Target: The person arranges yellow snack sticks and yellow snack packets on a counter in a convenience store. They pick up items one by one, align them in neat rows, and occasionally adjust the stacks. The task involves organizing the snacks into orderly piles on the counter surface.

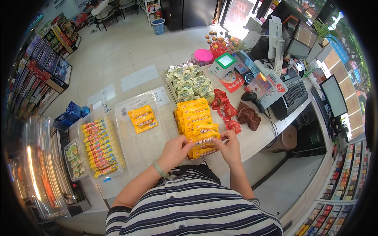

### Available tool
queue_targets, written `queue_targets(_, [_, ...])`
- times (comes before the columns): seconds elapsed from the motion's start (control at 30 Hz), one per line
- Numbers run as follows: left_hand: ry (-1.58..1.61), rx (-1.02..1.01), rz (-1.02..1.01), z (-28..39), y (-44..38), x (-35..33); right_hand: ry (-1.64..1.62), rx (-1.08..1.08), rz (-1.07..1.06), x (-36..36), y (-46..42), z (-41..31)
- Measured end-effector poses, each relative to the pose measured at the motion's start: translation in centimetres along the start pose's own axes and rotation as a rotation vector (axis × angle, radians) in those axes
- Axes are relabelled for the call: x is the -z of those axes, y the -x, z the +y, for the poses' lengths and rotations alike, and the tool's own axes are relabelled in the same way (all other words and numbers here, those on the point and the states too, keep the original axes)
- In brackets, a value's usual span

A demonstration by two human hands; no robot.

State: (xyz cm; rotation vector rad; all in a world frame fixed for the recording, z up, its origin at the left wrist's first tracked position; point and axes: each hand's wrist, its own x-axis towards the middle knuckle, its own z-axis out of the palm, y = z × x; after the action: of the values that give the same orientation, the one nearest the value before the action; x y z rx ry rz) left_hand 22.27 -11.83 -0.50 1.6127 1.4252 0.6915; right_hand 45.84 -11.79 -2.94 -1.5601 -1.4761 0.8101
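Between the fingertips of my left hand (174,151) and my right hand (228,145), a yellow snack packet (204,137) is pinched at its two ends. It lies over a box packed with more yellow snack packets (195,109), in front of my body. To the left, a shallow clear plastic tray (133,147) holds several packets of the same kind (143,118) near its far end. Behind the yellow packets stands a box of green-and-white wrapped snacks (192,82). My left wrist wears a pale green bangle (160,169).
Yellow-wrapped sausages (100,147) fill a clear container on the left, beside a glass-fronted warmer (38,168). Crumpled red wrappers (226,109) and a brown cloth-like bundle (249,116) lie to the right. Beyond them sit a barcode scanner (253,100), keyboard (291,96) and payment box (223,65).
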Motion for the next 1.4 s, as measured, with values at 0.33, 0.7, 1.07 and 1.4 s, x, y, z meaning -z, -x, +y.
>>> queue_targets(0.33, [0.675,0.042,0.156,-0.3,1.4,2.1,-0.920,-0.293,-0.280,-1.7,-1.0,-3.5])
queue_targets(0.7, [0.754,0.030,0.306,-3.0,4.9,4.2,-0.686,-0.146,-0.334,-6.8,0.9,-5.7])
queue_targets(1.07, [0.713,0.003,0.259,-8.1,7.8,10.5,-0.194,0.134,-0.573,-12.1,1.3,-8.4])
queue_targets(1.4, [-0.159,-0.136,0.119,-9.0,2.8,15.3,0.033,0.406,-0.485,-17.4,-3.4,-10.5])
